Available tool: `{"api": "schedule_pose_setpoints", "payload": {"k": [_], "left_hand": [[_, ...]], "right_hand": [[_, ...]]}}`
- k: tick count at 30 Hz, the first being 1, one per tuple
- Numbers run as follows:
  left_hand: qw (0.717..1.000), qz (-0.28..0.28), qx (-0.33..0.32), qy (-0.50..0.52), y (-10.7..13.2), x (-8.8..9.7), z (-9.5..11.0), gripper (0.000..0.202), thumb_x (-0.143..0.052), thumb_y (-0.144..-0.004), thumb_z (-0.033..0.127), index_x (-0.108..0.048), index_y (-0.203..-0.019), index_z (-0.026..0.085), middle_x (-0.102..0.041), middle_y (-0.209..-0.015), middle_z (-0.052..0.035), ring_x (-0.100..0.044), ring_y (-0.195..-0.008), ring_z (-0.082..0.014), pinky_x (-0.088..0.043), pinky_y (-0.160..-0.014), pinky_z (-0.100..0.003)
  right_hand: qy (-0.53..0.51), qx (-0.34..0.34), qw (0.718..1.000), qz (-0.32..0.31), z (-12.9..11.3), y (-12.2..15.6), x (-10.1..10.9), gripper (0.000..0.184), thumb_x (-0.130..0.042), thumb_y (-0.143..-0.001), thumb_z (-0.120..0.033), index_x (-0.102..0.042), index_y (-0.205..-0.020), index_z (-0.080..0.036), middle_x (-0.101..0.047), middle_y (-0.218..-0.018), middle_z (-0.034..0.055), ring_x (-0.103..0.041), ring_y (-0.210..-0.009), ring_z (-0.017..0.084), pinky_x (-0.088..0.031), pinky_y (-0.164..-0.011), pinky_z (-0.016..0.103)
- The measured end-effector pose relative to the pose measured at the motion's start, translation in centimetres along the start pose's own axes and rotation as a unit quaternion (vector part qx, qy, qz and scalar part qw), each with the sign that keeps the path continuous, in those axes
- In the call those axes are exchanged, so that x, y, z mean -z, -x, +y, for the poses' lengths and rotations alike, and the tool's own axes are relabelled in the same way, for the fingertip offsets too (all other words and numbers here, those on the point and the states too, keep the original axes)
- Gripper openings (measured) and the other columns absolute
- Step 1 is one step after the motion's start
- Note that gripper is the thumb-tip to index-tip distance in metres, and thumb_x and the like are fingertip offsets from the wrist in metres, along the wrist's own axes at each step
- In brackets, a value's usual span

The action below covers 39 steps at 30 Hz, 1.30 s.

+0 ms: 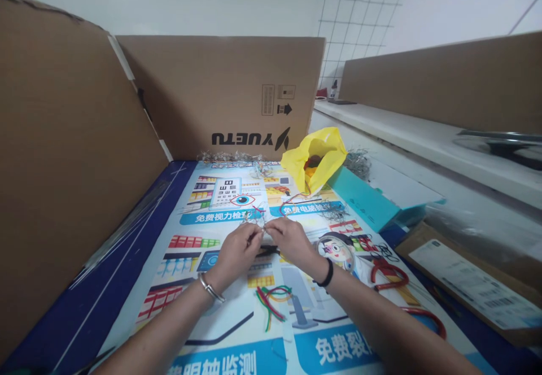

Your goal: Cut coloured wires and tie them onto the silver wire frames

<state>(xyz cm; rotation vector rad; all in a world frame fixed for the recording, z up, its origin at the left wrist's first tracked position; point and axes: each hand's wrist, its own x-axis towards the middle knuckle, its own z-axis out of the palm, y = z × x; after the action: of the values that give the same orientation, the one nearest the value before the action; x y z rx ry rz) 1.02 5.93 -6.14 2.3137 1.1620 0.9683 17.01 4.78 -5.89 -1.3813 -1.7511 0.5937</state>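
My left hand (242, 248), with a silver bangle on its wrist, is closed in a pinch over the middle of the printed sheet (237, 321). Facing it, my right hand (293, 243) pinches too, a black band round its wrist. The fingertips of both almost meet on a thin, tangled wire (263, 221); its fine strands poke out beyond them. Partly hidden beneath the hands lies a dark, slim object (267, 250). Closer to me is a small bundle of red, green and yellow strands (271, 305).
Cardboard panels (190, 92) wall the left and back. A yellow bag (296, 163) stands open at the back, near silvery wire tangles (231, 156). To the right are a turquoise box (368, 200), a red-handled tool (392, 279) and a labelled parcel (474, 284).
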Motion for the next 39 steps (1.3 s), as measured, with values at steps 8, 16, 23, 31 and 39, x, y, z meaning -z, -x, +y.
{"api": "schedule_pose_setpoints", "payload": {"k": [8, 16, 23, 31, 39], "left_hand": [[0.999, -0.009, 0.023, 0.022, -0.2, 0.02, 0.06, 0.017, -0.043, -0.086, 0.022, -0.054, -0.073, 0.02, -0.058, -0.073, 0.0009, -0.054, -0.072, -0.0145, -0.04, -0.066, -0.025], [0.998, -0.009, 0.055, 0.003, 0.26, -0.62, -0.5, 0.016, -0.052, -0.081, 0.022, -0.054, -0.096, 0.022, -0.065, -0.078, 0.0006, -0.06, -0.07, -0.0161, -0.043, -0.062, -0.025], [0.998, 0.008, 0.026, -0.054, 0.08, -0.76, -0.7, 0.016, -0.049, -0.085, 0.022, -0.058, -0.097, 0.021, -0.068, -0.087, -0.0025, -0.063, -0.078, -0.0173, -0.046, -0.068, -0.027], [0.99, -0.017, 0.0, -0.137, -0.05, -0.62, -0.16, 0.022, -0.042, -0.089, 0.022, -0.063, -0.096, 0.021, -0.066, -0.089, -0.0038, -0.062, -0.082, -0.0185, -0.046, -0.071, -0.028], [0.993, -0.018, 0.002, -0.115, -0.08, -0.75, -0.18, 0.017, -0.042, -0.088, 0.018, -0.059, -0.089, 0.021, -0.063, -0.087, -0.0017, -0.059, -0.082, -0.017, -0.044, -0.071, -0.027]], "right_hand": [[0.102, 0.041, 0.994, 0.006, -0.05, -0.05, 0.06, 0.018, -0.049, -0.081, -0.01, -0.063, -0.072, -0.018, -0.064, -0.074, 0.0017, -0.057, -0.071, 0.014, -0.039, -0.065, 0.024], [0.104, 0.039, 0.994, 0.007, -0.13, -0.05, 0.04, 0.016, -0.051, -0.08, -0.008, -0.061, -0.074, -0.018, -0.065, -0.076, 0.0017, -0.057, -0.072, 0.014, -0.04, -0.065, 0.023], [0.107, 0.037, 0.994, 0.006, -0.22, -0.05, 0.01, 0.016, -0.05, -0.08, -0.009, -0.062, -0.075, -0.017, -0.065, -0.077, 0.0025, -0.058, -0.074, 0.015, -0.04, -0.067, 0.024], [0.111, 0.031, 0.993, 0.004, -0.31, 0.09, 0.07, 0.016, -0.05, -0.08, -0.007, -0.062, -0.074, -0.018, -0.065, -0.076, 0.002, -0.057, -0.074, 0.015, -0.04, -0.067, 0.024], [0.11, 0.035, 0.993, 0.01, -0.64, 0.15, 0.12, 0.016, -0.051, -0.079, -0.007, -0.062, -0.073, -0.018, -0.064, -0.073, 0.0012, -0.057, -0.071, 0.014, -0.04, -0.065, 0.024]]}}
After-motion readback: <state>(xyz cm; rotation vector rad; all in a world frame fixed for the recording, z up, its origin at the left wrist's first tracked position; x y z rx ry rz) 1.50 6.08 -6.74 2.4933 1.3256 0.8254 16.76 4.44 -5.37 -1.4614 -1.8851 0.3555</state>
